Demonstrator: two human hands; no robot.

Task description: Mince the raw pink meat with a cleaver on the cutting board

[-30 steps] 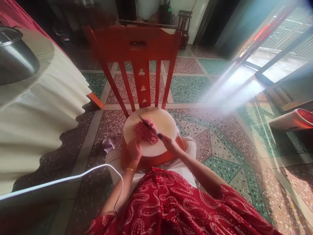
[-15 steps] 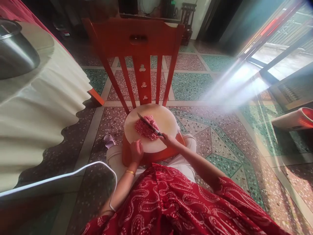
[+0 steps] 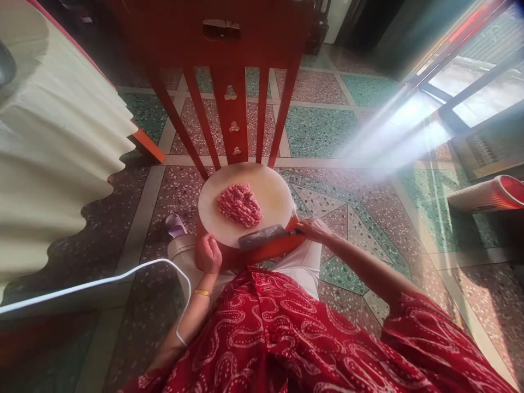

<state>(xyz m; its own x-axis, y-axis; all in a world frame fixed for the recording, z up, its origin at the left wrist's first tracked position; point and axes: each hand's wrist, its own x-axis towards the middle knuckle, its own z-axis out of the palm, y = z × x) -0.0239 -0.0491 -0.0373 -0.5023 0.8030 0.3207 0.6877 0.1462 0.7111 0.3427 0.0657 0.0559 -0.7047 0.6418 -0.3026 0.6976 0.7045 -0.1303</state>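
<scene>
Two hands | right hand [image 3: 311,229] grips cleaver [image 3: 264,237] flat | left hand [image 3: 208,254] curled on board [image 3: 275,192] edge

Red chair [image 3: 229,65] seat carries round board [image 3: 274,191]; mince [image 3: 239,204] on board.

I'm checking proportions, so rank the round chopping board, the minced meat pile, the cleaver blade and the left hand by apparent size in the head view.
Largest to smallest:
1. Round chopping board
2. Minced meat pile
3. Cleaver blade and left hand: these look about alike, the blade longer but narrower, so I won't rank them.
</scene>
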